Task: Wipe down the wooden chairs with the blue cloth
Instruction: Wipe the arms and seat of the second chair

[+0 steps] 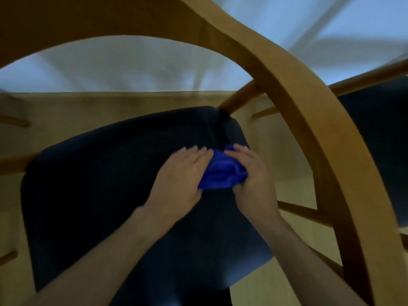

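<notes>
On the dark seat cushion [110,195] your left hand [181,173] presses flat-fingered and your right hand [251,175] grips the bunched blue cloth [220,171], so you risk wiping upholstery while the wooden frame [287,85] goes untouched.

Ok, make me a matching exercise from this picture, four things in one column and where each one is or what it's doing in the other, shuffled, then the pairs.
Column one:
1. crumpled blue cloth
2. left hand
3. dark blue padded chair seat
4. curved light wooden chair back

Column two:
A. arches overhead and down the right side
B. bunched between both hands
C. lies under the cloth
D. fingers fairly straight, on the cloth's left side

Pairs: 1-B, 2-D, 3-C, 4-A
</notes>
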The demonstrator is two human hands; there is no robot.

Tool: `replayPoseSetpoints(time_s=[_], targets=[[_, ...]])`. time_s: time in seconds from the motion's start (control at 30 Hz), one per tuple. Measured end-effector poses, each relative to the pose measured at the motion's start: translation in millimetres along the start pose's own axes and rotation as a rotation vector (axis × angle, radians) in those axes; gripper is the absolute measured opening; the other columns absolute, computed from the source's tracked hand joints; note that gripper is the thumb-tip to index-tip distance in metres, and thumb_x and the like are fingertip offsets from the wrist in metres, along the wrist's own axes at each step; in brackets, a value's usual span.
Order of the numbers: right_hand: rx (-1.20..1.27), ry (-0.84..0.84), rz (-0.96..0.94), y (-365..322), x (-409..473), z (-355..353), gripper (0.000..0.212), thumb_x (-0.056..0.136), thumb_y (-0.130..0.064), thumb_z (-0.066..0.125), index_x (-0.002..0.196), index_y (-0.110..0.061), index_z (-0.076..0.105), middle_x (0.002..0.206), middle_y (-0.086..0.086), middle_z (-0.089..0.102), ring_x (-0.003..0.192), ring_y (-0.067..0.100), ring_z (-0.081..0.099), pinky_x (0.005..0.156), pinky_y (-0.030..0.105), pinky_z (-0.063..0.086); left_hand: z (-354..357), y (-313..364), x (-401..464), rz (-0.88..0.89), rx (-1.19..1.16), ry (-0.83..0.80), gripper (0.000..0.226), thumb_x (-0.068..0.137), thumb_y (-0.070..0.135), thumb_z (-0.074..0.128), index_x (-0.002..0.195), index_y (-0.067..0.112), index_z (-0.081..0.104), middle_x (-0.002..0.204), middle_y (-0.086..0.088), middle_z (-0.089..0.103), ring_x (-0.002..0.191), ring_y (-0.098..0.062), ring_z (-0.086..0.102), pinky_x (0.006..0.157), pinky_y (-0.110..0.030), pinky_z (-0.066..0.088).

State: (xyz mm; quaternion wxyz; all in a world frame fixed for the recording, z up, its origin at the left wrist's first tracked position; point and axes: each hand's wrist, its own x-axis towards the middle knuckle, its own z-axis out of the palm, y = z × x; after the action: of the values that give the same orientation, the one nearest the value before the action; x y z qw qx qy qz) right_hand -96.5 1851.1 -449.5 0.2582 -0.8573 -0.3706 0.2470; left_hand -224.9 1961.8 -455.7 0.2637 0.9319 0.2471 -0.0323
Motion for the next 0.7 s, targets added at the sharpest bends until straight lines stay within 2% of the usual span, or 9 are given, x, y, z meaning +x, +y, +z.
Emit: replayPoseSetpoints(time_s=[0.07, 0.1, 0.2, 0.33, 0.4, 0.47, 0.57, 0.63, 0.7], targets=[[0.176, 0.191, 0.042, -13, 36, 2, 0.042, 0.089, 0.009, 0.056, 0.123, -0.014, 0.062, 0.125, -0.012, 0.055, 0.108, -0.019, 0.047, 0.095, -0.001, 0.032, -20, -13, 48, -0.001, -0.028, 0.149, 0.061, 0.079, 0.009, 0.068, 0.137, 0.012, 0.049, 0.137, -0.009, 0.053, 0.128, -0.025, 0.047, 0.113, -0.037, 0.032], [0.208, 0.26, 0.07, -16, 54, 4, 0.043, 0.088, 0.012, 0.052, 0.12, -0.015, 0.063, 0.121, -0.012, 0.057, 0.1, -0.015, 0.051, 0.088, -0.002, 0.035, -27, -20, 75, -0.003, -0.012, 0.186, 0.049, 0.08, 0.007, 0.064, 0.128, 0.011, 0.054, 0.127, -0.01, 0.056, 0.119, -0.027, 0.052, 0.102, -0.039, 0.042], [0.031, 0.308, 0.103, -13, 89, 13, 0.052, 0.077, 0.014, 0.047, 0.117, -0.015, 0.064, 0.125, -0.004, 0.057, 0.104, 0.008, 0.054, 0.089, 0.019, 0.045, -28, -35, 132, -0.059, 0.059, 0.111, 0.03, 0.082, 0.004, 0.059, 0.111, 0.009, 0.057, 0.111, -0.011, 0.056, 0.102, -0.029, 0.055, 0.084, -0.039, 0.046], [-0.014, 0.185, 0.047, 4, 73, 13, 0.051, 0.079, 0.013, 0.049, 0.119, -0.015, 0.064, 0.125, -0.002, 0.06, 0.11, 0.008, 0.054, 0.097, 0.023, 0.045, -7, -33, 118, -0.105, -0.051, 0.022, 0.049, 0.08, 0.001, 0.059, 0.129, 0.008, 0.054, 0.129, -0.013, 0.055, 0.121, -0.031, 0.049, 0.101, -0.041, 0.039], [-0.036, 0.138, 0.058, 13, 46, 5, 0.053, 0.079, 0.013, 0.054, 0.122, -0.017, 0.064, 0.13, -0.002, 0.06, 0.118, 0.0, 0.048, 0.103, 0.005, 0.03, 0, -21, 89, -0.035, -0.048, 0.008, 0.068, 0.076, 0.002, 0.066, 0.141, 0.012, 0.046, 0.146, -0.006, 0.045, 0.137, -0.026, 0.035, 0.113, -0.038, 0.028], [-0.092, 0.051, 0.094, 20, 14, -3, 0.051, 0.08, 0.007, 0.06, 0.123, -0.018, 0.064, 0.133, -0.004, 0.059, 0.114, -0.008, 0.041, 0.098, -0.001, 0.022, 7, -6, 57, 0.017, -0.012, -0.032, 0.074, 0.076, 0.01, 0.07, 0.144, 0.017, 0.042, 0.151, 0.002, 0.04, 0.141, -0.019, 0.028, 0.113, -0.034, 0.024], [-0.095, -0.04, 0.123, 21, -11, -14, 0.046, 0.078, 0.004, 0.065, 0.114, -0.025, 0.066, 0.122, -0.011, 0.062, 0.108, -0.018, 0.043, 0.095, -0.002, 0.026, 8, 6, 26, 0.102, 0.024, -0.162, 0.068, 0.079, 0.025, 0.07, 0.141, 0.023, 0.045, 0.146, 0.007, 0.045, 0.135, -0.015, 0.033, 0.109, -0.033, 0.03], [-0.031, 0.048, 0.132, 16, 10, -17, 0.045, 0.083, -0.001, 0.063, 0.108, -0.037, 0.057, 0.1, -0.025, 0.055, 0.096, -0.027, 0.042, 0.082, -0.009, 0.027, 0, -7, 49, 0.121, -0.037, -0.139, 0.053, 0.079, 0.022, 0.068, 0.131, 0.023, 0.054, 0.13, 0.003, 0.056, 0.121, -0.017, 0.047, 0.104, -0.037, 0.04], [-0.035, 0.187, 0.111, 8, 50, -13, 0.039, 0.087, -0.002, 0.06, 0.106, -0.036, 0.056, 0.092, -0.025, 0.049, 0.088, -0.014, 0.046, 0.079, -0.007, 0.029, -9, -22, 89, 0.063, -0.072, -0.037, 0.036, 0.081, 0.014, 0.063, 0.116, 0.02, 0.058, 0.112, -0.001, 0.061, 0.106, -0.021, 0.056, 0.093, -0.041, 0.046]])
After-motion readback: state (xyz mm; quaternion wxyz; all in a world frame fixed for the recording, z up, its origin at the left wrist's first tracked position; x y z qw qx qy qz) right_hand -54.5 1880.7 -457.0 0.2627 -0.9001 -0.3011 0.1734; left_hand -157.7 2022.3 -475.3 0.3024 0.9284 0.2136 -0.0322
